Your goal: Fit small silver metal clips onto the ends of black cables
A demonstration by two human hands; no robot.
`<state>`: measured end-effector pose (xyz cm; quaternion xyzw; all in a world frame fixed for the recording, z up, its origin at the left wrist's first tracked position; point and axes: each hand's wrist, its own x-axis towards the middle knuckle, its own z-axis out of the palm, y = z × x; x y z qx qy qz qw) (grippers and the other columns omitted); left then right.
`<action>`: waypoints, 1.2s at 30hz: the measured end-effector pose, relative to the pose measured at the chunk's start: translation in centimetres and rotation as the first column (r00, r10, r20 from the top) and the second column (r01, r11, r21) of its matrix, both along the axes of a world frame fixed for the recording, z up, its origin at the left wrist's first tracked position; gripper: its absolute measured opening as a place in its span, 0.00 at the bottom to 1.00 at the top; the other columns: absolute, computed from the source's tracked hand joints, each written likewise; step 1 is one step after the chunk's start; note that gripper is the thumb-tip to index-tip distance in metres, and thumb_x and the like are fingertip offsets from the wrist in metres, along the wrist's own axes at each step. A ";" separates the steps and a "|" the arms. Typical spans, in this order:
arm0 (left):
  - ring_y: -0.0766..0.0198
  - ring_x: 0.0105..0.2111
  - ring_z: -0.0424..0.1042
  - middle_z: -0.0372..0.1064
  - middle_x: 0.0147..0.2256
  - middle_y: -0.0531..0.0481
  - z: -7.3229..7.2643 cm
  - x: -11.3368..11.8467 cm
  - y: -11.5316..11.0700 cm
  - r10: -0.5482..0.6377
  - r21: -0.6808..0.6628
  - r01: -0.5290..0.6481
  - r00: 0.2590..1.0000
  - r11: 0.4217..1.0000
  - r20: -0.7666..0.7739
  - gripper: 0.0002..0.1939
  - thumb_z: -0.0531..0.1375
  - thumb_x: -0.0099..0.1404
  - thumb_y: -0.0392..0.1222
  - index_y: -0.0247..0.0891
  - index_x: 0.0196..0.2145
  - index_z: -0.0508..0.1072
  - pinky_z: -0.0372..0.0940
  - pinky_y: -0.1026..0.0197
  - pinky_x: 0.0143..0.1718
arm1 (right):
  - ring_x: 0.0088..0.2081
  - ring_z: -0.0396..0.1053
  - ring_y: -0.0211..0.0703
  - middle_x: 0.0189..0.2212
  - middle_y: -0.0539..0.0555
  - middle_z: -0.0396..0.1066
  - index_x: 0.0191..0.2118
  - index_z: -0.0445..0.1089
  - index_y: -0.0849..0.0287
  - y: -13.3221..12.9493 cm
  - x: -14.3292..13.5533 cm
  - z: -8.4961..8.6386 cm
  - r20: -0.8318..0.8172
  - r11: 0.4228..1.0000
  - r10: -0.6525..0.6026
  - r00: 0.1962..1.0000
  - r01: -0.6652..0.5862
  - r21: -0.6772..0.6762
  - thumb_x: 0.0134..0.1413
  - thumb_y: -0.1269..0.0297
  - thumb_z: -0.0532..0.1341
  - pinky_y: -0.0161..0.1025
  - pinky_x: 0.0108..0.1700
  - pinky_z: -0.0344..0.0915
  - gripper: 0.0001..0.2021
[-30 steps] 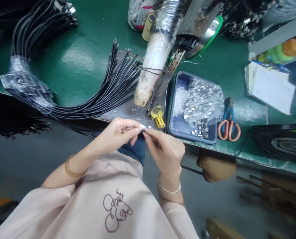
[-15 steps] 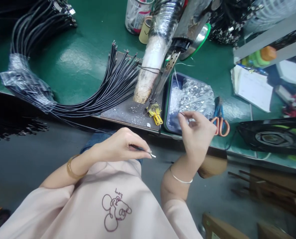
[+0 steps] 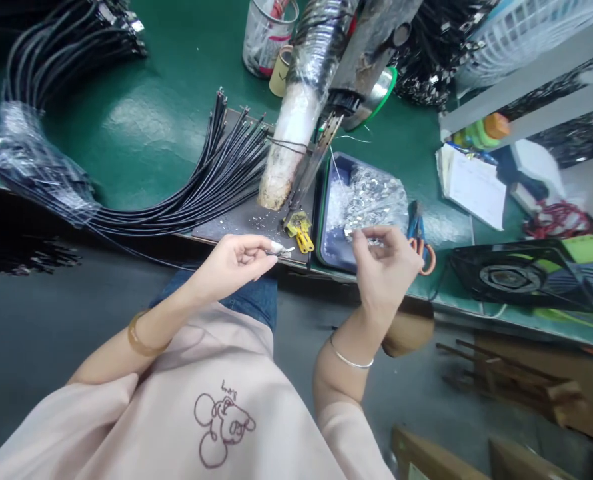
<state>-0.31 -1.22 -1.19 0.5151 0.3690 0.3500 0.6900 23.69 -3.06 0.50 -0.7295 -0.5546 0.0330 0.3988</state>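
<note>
My left hand [image 3: 234, 265] pinches the end of a black cable, whose thin metal tip [image 3: 287, 250] points right, in front of the bench edge. Over the front of a blue tray [image 3: 334, 250], my right hand [image 3: 387, 267] is closed on a small metal piece [image 3: 349, 233] at its fingertips. The tray holds a clear bag of small metal parts [image 3: 376, 200] and loose whitish bits. Between the hands lies a yellow clip-like piece [image 3: 304, 240], below the metal prongs of a tool [image 3: 316, 160]. A bundle of black cables [image 3: 176, 207] curves across the bench.
A white wrapped tube [image 3: 289, 147] slants down over the bench. Scissors with orange handles [image 3: 424, 257] lie right of the tray, and a black fan [image 3: 516, 277] stands beyond. Farther back are a cup of items [image 3: 266, 43], a notebook [image 3: 474, 187] and a second cable bundle [image 3: 66, 47].
My left hand has moved up toward the bench edge with the cable end. My right hand stays by the tray, and a small metal piece now shows at its fingertips. The view has shifted slightly.
</note>
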 end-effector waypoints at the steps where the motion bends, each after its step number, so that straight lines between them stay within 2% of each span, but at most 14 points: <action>1: 0.72 0.19 0.58 0.60 0.18 0.59 0.0 0.1 0.0 0.018 -0.006 -0.018 1.000 1.000 0.002 0.07 0.64 0.57 0.40 0.34 0.32 0.73 0.56 0.68 0.23 | 0.17 0.53 0.32 0.17 0.43 0.62 0.27 0.69 0.56 -0.2 -0.5 0.0 -0.037 0.995 -0.019 0.999 0.022 0.093 0.52 0.62 0.64 0.36 0.24 0.52 0.07; 3: 0.72 0.18 0.59 0.60 0.17 0.59 0.1 0.4 -0.1 0.057 0.001 -0.057 0.998 0.998 -0.015 0.07 0.63 0.58 0.40 0.36 0.32 0.70 0.57 0.67 0.23 | 0.22 0.63 0.35 0.24 0.47 0.71 0.29 0.70 0.56 -0.9 -1.6 0.1 -0.133 0.969 0.000 0.991 0.033 0.245 0.52 0.63 0.66 0.35 0.26 0.58 0.06; 5: 0.72 0.18 0.57 0.58 0.17 0.60 0.3 0.6 -0.2 0.100 0.040 -0.098 0.993 0.994 -0.057 0.06 0.62 0.59 0.40 0.37 0.31 0.67 0.56 0.68 0.23 | 0.28 0.70 0.38 0.28 0.49 0.73 0.31 0.72 0.56 -1.6 -3.0 0.2 -0.227 0.957 0.092 0.970 -0.023 0.290 0.52 0.63 0.67 0.35 0.27 0.62 0.04; 8: 0.72 0.18 0.54 0.55 0.17 0.60 0.7 0.8 -0.5 0.171 0.145 -0.152 0.977 0.978 -0.125 0.06 0.61 0.59 0.39 0.38 0.29 0.66 0.53 0.68 0.22 | 0.28 0.70 0.37 0.29 0.49 0.75 0.32 0.76 0.55 -2.6 -5.3 0.1 -0.312 0.957 0.262 0.913 -0.204 0.208 0.54 0.65 0.68 0.33 0.26 0.62 0.02; 10: 0.72 0.19 0.53 0.54 0.18 0.60 0.8 1.0 -0.7 0.215 0.221 -0.177 0.963 0.959 -0.162 0.05 0.60 0.59 0.39 0.38 0.28 0.66 0.51 0.68 0.22 | 0.27 0.70 0.36 0.28 0.49 0.75 0.32 0.76 0.56 -2.9 -6.6 -0.2 -0.335 0.951 0.307 0.891 -0.275 0.142 0.57 0.65 0.66 0.33 0.26 0.63 0.04; 14: 0.74 0.19 0.48 0.49 0.18 0.62 0.8 1.2 -0.9 0.264 0.366 -0.179 0.944 0.913 -0.197 0.07 0.60 0.60 0.35 0.38 0.26 0.65 0.48 0.69 0.21 | 0.28 0.72 0.38 0.27 0.49 0.75 0.30 0.74 0.56 -2.6 -7.9 -1.0 -0.287 0.946 0.323 0.902 -0.309 0.094 0.65 0.63 0.60 0.35 0.30 0.66 0.12; 18: 0.75 0.18 0.47 0.50 0.18 0.63 0.7 1.4 -1.0 0.284 0.462 -0.173 0.941 0.870 -0.182 0.07 0.59 0.60 0.32 0.38 0.26 0.64 0.47 0.71 0.19 | 0.29 0.70 0.37 0.26 0.48 0.74 0.29 0.71 0.56 -2.2 -7.8 -1.2 -0.260 0.937 0.350 0.900 -0.335 0.103 0.66 0.65 0.58 0.34 0.31 0.65 0.12; 23: 0.76 0.17 0.49 0.54 0.18 0.63 0.8 1.3 -1.1 0.281 0.500 -0.162 0.944 0.851 -0.171 0.06 0.60 0.61 0.31 0.38 0.28 0.66 0.46 0.72 0.17 | 0.26 0.66 0.35 0.24 0.47 0.70 0.29 0.70 0.57 -2.3 -7.6 -1.0 -0.304 0.942 0.336 0.892 -0.327 0.081 0.66 0.65 0.58 0.34 0.29 0.61 0.12; 30: 0.76 0.18 0.52 0.54 0.19 0.62 0.6 1.2 -1.2 0.281 0.541 -0.143 0.942 0.829 -0.181 0.07 0.59 0.62 0.31 0.38 0.28 0.65 0.49 0.74 0.18 | 0.26 0.67 0.36 0.24 0.48 0.69 0.28 0.69 0.57 -2.2 -7.7 -1.2 -0.331 0.939 0.338 0.881 -0.338 0.059 0.66 0.61 0.58 0.34 0.29 0.63 0.14; 33: 0.75 0.18 0.53 0.55 0.19 0.61 0.4 1.2 -1.2 0.289 0.563 -0.138 0.938 0.815 -0.190 0.06 0.59 0.63 0.32 0.38 0.28 0.66 0.49 0.74 0.18 | 0.25 0.65 0.35 0.23 0.47 0.69 0.28 0.69 0.57 -2.2 -7.7 -1.1 -0.291 0.935 0.353 0.889 -0.349 0.066 0.66 0.62 0.58 0.34 0.27 0.61 0.13; 36: 0.75 0.19 0.54 0.57 0.19 0.61 0.3 1.1 -1.3 0.289 0.596 -0.119 0.936 0.794 -0.199 0.07 0.59 0.63 0.31 0.37 0.28 0.67 0.53 0.73 0.19 | 0.23 0.61 0.33 0.22 0.46 0.67 0.27 0.69 0.57 -2.3 -7.8 -1.1 -0.177 0.931 0.364 0.914 -0.354 0.085 0.66 0.64 0.60 0.33 0.26 0.58 0.13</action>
